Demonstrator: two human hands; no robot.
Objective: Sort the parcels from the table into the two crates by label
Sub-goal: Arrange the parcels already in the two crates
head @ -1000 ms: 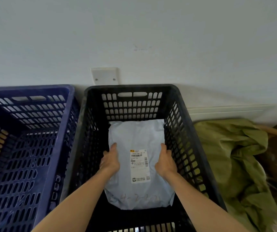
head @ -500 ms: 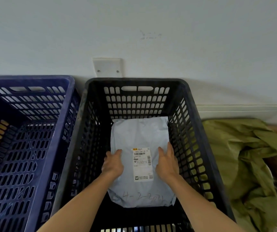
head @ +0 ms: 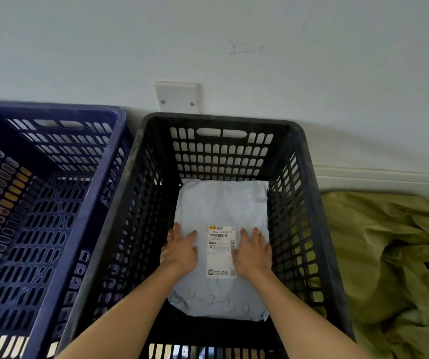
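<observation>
The parcel (head: 221,203) isn't being held by its sides anymore; it's being pressed flat under the left hand (head: 179,251) and right hand (head: 253,251), fingers straight, label (head: 221,251) between them.

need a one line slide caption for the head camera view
Left hand and right hand lie flat on a pale parcel in the black crate, blue crate beside it.
</observation>
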